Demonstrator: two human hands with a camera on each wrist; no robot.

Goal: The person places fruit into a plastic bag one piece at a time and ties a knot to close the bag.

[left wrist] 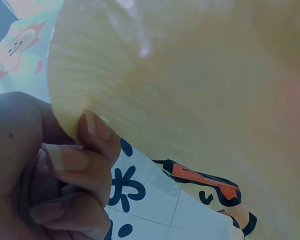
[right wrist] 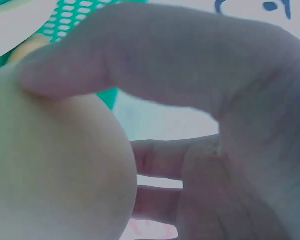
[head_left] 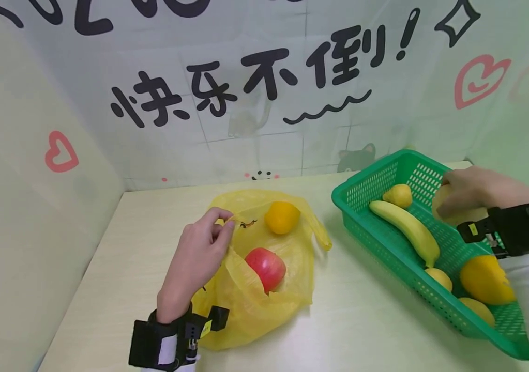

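My left hand [head_left: 201,256] pinches the edge of a yellow plastic bag [head_left: 255,323] between thumb and fingertips, lifting its left side. In the left wrist view the thin film [left wrist: 190,90] stretches away from those fingertips. A red apple [head_left: 268,268] and an orange [head_left: 282,217] lie within the bag's spread. Over the green basket [head_left: 404,274], my right hand [head_left: 487,188] grips a pale yellow, smooth, rounded fruit [head_left: 462,216], partly hidden by the fingers. The right wrist view shows the thumb across this fruit [right wrist: 65,165] and fingers behind it.
The basket holds a banana [head_left: 406,230], a small yellow pear-like fruit [head_left: 398,196], a large orange-yellow fruit [head_left: 486,280] and two small yellow fruits. A printed sheet [head_left: 255,150] stands behind the pale table [head_left: 338,320], with side walls left and right.
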